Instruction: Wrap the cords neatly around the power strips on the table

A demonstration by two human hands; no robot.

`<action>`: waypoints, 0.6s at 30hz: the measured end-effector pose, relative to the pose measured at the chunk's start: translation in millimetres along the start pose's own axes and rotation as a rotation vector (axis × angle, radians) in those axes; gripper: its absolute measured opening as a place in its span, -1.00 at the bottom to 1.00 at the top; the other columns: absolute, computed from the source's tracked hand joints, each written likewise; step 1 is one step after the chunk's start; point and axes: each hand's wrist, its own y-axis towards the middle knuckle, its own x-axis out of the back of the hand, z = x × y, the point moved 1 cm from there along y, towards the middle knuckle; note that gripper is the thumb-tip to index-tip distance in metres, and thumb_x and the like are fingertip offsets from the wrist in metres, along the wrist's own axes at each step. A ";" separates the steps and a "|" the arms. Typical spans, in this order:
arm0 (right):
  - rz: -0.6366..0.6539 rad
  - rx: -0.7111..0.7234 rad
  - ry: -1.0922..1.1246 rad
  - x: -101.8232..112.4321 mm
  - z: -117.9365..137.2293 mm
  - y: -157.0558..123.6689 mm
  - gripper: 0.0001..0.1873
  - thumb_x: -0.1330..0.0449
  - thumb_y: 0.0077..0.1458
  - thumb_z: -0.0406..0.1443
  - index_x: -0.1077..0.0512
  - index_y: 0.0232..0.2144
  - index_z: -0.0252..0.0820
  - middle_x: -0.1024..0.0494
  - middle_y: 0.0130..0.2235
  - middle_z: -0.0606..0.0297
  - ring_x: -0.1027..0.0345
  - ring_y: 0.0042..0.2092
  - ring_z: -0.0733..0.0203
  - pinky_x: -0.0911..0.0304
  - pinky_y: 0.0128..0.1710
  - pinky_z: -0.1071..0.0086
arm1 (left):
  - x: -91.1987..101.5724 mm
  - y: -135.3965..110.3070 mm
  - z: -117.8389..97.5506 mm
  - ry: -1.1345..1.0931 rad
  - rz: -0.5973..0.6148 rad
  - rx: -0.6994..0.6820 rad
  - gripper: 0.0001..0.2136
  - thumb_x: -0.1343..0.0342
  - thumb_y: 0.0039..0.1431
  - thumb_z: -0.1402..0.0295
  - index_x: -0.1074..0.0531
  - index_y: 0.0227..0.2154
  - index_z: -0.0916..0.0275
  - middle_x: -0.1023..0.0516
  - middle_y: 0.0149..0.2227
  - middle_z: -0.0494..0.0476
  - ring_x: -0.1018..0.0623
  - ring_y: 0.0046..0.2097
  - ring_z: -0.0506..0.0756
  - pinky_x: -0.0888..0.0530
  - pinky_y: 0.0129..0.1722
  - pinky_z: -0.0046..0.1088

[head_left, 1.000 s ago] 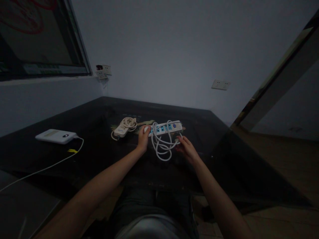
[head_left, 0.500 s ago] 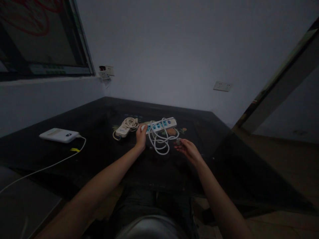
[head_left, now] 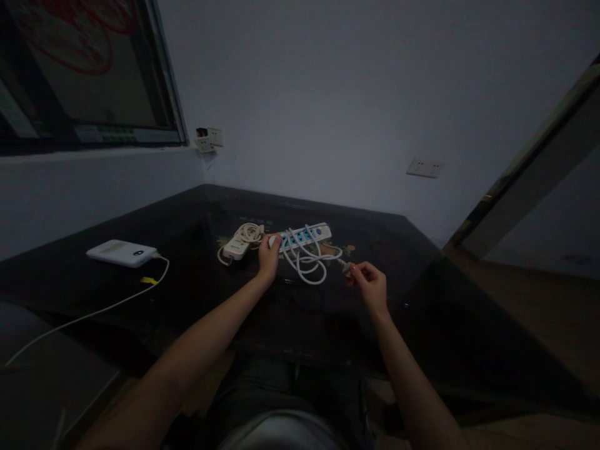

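Observation:
A white power strip (head_left: 323, 233) with blue sockets lies tilted across the middle of the dark table. My left hand (head_left: 269, 257) grips its left end, thumb on top. Loops of white cord (head_left: 312, 282) wind over the strip and spill onto the tabletop in front of it. At the cord's right end is a plug (head_left: 347, 269), pinched between the fingers of my right hand (head_left: 369, 281). Left of my left hand sits a second, cream power strip (head_left: 235, 248), its own cord (head_left: 250, 232) bundled on and behind it.
A white power bank (head_left: 122, 252) with a cable (head_left: 100, 308) running off the left edge lies on the table (head_left: 187, 287). Beside it is a yellow scrap (head_left: 149, 281). Wall sockets (head_left: 424, 167) are on the back wall, with others (head_left: 206, 140) near the window.
My right hand has moved a little to the right with the plug, and its fingers have closed into a pinch. My left hand keeps its hold. The view has shifted slightly.

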 end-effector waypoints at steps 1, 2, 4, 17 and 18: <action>-0.012 0.028 -0.023 -0.3 1.5 -1.4 -0.67 -0.30 -0.09 -0.06 -0.41 -0.60 -0.20 -0.45 -0.62 0.33 -0.28 -0.59 0.31 -0.17 -0.59 0.44 | 0.0 0.6 -0.2 0.004 -0.004 0.000 -0.88 -0.15 0.05 0.27 -0.44 -0.44 0.21 -0.42 -0.44 -0.01 -0.41 -0.32 0.05 -0.33 -0.26 -0.53; -0.016 0.042 -0.037 -0.7 2.6 -2.4 -0.67 -0.30 -0.08 -0.07 -0.40 -0.60 -0.20 -0.45 -0.61 0.33 -0.29 -0.59 0.30 -0.18 -0.59 0.44 | 0.1 1.4 -0.2 0.007 -0.009 0.002 -0.88 -0.14 0.06 0.27 -0.44 -0.44 0.20 -0.41 -0.44 -0.01 -0.41 -0.31 0.05 -0.33 -0.26 -0.53; -0.016 0.048 -0.050 -1.7 2.9 -3.3 -0.67 -0.29 -0.07 -0.07 -0.40 -0.60 -0.19 -0.45 -0.61 0.33 -0.29 -0.59 0.30 -0.20 -0.59 0.44 | 0.5 3.0 0.3 0.013 -0.017 0.011 -0.88 -0.13 0.07 0.27 -0.43 -0.44 0.20 -0.40 -0.44 -0.01 -0.41 -0.31 0.05 -0.34 -0.25 -0.53; 0.080 -0.312 -0.034 -6.5 -47.1 36.8 -0.66 -0.32 -0.16 -0.08 -0.45 -0.43 -0.23 -0.50 -0.54 0.32 -0.37 -0.61 0.23 -0.27 -0.63 0.41 | 0.6 -1.5 10.4 0.059 0.039 0.178 -0.81 -0.16 0.03 0.26 -0.42 -0.37 0.29 -0.48 -0.35 0.10 -0.47 -0.22 0.10 -0.37 -0.14 -0.41; 0.092 -0.346 -0.030 -7.4 -51.4 44.2 -0.72 -0.32 -0.14 -0.14 -0.44 -0.44 -0.22 -0.51 -0.52 0.32 -0.39 -0.61 0.23 -0.29 -0.63 0.42 | 0.7 -2.3 10.9 0.060 0.042 0.195 -0.81 -0.15 0.05 0.26 -0.41 -0.35 0.29 -0.48 -0.33 0.12 -0.48 -0.21 0.10 -0.38 -0.15 -0.41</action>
